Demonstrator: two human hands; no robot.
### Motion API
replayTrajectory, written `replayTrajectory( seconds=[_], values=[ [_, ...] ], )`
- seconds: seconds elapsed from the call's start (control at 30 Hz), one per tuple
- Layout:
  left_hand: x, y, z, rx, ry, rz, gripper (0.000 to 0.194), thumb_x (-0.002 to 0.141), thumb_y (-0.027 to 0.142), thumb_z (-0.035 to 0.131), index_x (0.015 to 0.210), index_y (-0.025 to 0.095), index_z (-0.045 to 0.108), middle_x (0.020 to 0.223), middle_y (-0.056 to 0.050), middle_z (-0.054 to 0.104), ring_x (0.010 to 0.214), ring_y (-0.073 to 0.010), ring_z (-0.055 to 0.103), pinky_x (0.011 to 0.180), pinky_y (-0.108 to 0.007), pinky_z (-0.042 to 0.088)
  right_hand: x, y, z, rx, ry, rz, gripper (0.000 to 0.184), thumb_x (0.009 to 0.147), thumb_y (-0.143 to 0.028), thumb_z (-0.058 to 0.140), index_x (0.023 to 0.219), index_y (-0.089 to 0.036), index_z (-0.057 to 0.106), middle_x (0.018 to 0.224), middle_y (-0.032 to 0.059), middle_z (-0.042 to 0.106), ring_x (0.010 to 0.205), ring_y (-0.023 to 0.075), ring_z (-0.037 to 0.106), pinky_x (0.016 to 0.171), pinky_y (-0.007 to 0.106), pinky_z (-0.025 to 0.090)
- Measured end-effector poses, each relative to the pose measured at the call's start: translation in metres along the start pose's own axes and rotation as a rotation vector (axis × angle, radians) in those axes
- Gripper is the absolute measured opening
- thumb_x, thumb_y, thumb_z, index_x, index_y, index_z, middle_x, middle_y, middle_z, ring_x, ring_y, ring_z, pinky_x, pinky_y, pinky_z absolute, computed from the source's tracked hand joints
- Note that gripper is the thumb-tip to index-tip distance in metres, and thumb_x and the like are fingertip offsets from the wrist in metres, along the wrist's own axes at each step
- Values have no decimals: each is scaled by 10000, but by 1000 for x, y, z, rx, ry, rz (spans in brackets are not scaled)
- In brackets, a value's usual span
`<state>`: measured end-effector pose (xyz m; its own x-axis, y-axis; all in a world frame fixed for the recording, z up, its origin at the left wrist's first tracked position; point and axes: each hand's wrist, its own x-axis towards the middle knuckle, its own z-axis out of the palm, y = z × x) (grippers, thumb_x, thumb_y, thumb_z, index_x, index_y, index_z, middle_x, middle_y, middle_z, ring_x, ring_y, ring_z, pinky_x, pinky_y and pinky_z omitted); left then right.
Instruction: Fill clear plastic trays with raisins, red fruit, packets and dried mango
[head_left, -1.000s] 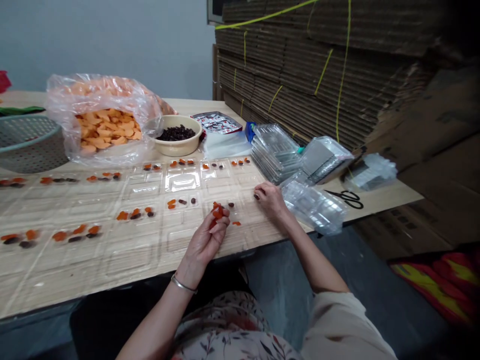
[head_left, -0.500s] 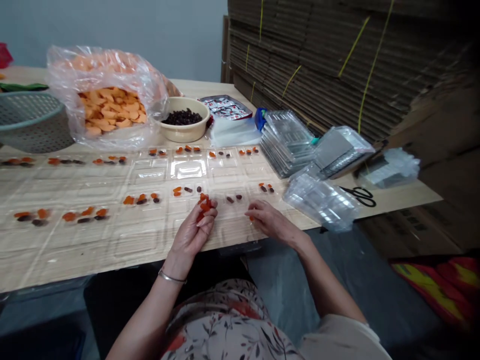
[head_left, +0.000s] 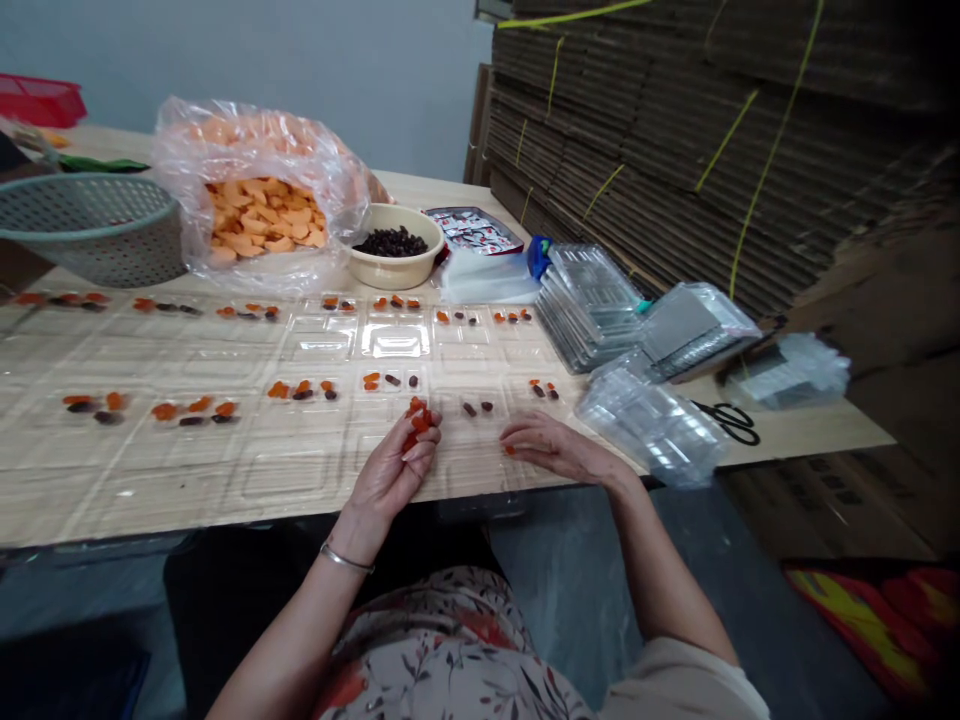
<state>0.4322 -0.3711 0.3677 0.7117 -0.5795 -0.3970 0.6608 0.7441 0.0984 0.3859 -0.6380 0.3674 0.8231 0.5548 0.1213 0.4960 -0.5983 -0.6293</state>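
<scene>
My left hand (head_left: 391,468) rests at the table's near edge, fingers curled round several orange dried-fruit pieces (head_left: 417,418). My right hand (head_left: 546,446) lies low on a clear plastic tray (head_left: 480,440), its fingertips pinched on a small orange piece (head_left: 509,450). Just beyond it, two dark raisins (head_left: 477,407) lie in a tray compartment. Rows of clear trays (head_left: 315,345) cover the wooden table (head_left: 150,480), many compartments holding orange pieces and raisins.
A plastic bag of orange dried fruit (head_left: 259,215) and a beige bowl of raisins (head_left: 395,243) stand at the back. A grey colander (head_left: 90,225) is far left. Stacks of empty clear trays (head_left: 592,300), scissors (head_left: 724,418) and bundled cardboard (head_left: 712,130) are on the right.
My right hand drew back from the far-right tray, where fruit now lies, toward the middle and picked up an orange piece. The left hand stayed closed on its pieces. The view shifted.
</scene>
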Motion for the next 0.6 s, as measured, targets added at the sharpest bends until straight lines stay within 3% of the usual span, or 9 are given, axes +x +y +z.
replayTrajectory(
  seconds=[0.13,0.33,0.47,0.6],
  values=[
    [0,-1,-2,14,-12,8,175,933,41,407,909,113,564,852,-68,546,551,-19,422,367,-42,296,3,5,3,9,65,-17,230,980,-348,532,946,-211,713,962,75,680,930,192,613,840,360,495],
    [1,-4,-3,53,-50,7,168,919,31,433,930,109,582,880,-73,550,564,-14,445,383,-38,306,31,18,7,-121,372,29,160,967,-275,553,929,-199,688,890,62,671,863,196,622,798,346,490],
    [1,-7,-5,83,-55,8,157,891,23,477,943,111,597,862,-75,566,561,-16,457,387,-42,299,57,14,9,-253,387,41,167,952,-216,542,887,-187,693,867,80,661,853,220,599,808,384,482],
    [6,-11,-8,198,-65,64,123,816,43,621,913,118,608,836,-57,600,560,-18,468,393,-55,292,70,-17,16,-23,377,-32,172,945,-284,580,1084,-221,662,953,52,643,781,165,598,737,323,515]
  ],
)
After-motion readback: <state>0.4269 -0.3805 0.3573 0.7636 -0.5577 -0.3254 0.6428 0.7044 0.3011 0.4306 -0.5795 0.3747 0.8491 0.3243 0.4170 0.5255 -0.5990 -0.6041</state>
